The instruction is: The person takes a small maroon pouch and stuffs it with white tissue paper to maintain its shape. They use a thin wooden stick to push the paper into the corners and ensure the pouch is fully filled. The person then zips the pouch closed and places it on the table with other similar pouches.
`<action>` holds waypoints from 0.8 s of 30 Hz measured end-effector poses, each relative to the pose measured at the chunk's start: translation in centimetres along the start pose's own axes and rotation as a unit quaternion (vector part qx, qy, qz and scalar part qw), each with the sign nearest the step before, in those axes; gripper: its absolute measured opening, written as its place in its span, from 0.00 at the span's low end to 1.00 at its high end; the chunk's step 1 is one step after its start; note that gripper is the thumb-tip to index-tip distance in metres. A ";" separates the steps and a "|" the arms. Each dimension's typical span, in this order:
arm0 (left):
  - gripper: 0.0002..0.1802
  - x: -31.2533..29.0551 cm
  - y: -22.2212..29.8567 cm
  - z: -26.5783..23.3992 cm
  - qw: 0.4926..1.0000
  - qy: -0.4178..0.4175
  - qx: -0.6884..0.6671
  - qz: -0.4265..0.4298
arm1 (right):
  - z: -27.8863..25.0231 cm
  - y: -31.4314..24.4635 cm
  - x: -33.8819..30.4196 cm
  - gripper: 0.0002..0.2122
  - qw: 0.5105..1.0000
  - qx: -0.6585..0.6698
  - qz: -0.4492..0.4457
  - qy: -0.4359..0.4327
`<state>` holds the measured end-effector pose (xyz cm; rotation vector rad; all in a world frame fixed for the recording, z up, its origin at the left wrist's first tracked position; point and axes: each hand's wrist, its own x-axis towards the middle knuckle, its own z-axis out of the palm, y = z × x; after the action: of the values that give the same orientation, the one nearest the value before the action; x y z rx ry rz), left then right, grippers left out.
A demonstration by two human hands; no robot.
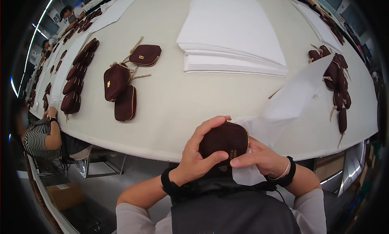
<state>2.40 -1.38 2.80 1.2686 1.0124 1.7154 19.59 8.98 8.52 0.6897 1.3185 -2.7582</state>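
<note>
My left hand (198,155) grips a small dark maroon zip pouch (225,140) at the near table edge, fingers over its top and thumb on its front. My right hand (261,157) pinches a white tissue sheet (291,98) against the pouch's right side. The sheet runs up and to the right over the table, its far corner lifted. The pouch's gold zip shows along its right rim.
Three more maroon pouches (123,82) lie left of centre on the cream table (182,100). A stack of white sheets (233,35) sits behind. Rows of pouches line the left (77,78) and right (338,82) edges. A person in a striped top (40,136) sits at left.
</note>
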 end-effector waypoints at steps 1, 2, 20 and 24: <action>0.36 -0.4 -0.2 0.9 0.999 0.029 -0.024 -0.022 | -0.3 0.2 0.2 0.37 1.000 -0.002 0.010 -0.002; 0.36 -0.7 -0.3 1.3 0.996 0.059 -0.048 -0.045 | -0.6 0.2 0.5 0.37 1.000 -0.004 0.019 -0.004; 0.35 0.1 0.5 0.9 0.972 0.021 -0.099 -0.214 | -3.3 0.7 0.2 0.10 0.904 -0.364 -0.206 0.088; 0.36 0.7 0.2 1.0 0.987 -0.032 -0.002 -0.156 | -0.6 3.8 3.2 0.05 0.911 -0.248 -0.281 0.170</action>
<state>3.17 -0.62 3.42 1.0895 1.1047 1.4284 17.70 7.57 4.13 0.8798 2.5244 -2.5140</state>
